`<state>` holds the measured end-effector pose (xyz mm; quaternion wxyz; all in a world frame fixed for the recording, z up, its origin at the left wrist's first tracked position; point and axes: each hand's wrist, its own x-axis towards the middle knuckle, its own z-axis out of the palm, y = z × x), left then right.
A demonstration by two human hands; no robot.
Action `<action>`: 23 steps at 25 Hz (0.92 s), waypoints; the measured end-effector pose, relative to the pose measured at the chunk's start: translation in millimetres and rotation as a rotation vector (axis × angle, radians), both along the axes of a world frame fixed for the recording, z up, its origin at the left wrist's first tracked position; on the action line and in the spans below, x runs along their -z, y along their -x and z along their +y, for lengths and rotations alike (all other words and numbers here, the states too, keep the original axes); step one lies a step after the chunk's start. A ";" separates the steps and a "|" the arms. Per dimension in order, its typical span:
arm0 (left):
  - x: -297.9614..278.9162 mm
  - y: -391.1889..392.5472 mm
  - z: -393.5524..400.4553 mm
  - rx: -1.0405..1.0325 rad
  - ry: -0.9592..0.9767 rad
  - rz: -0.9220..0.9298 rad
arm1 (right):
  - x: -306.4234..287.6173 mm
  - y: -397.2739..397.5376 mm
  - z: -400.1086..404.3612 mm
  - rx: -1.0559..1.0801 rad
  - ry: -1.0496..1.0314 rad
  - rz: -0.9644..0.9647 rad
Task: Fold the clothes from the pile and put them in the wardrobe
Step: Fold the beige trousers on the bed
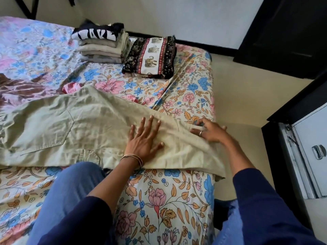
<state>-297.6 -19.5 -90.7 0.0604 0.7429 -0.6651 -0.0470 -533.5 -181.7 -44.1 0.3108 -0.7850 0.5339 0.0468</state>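
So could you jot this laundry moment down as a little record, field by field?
surface: bed with floral sheet
garment in work: khaki trousers, spread flat, one leg reaching the bed's right edge
left hand: flat on the trouser leg, fingers spread
right hand: at the leg's far end near the bed edge; grip unclear
already folded: stack of clothes and elephant-print cloth beside it, at the far end
unfolded: brown garment at left
nearby: grey metal cabinet at right

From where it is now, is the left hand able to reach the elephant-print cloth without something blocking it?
Probably yes. The left hand lies flat on the khaki trousers, and only bare floral bedsheet lies between it and the folded elephant-print cloth. It likely needs a forward lean.
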 end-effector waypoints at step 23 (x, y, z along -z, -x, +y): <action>3.6 3.8 0.2 -0.066 -0.049 -0.008 | 58.4 -15.7 58.3 0.294 0.291 0.048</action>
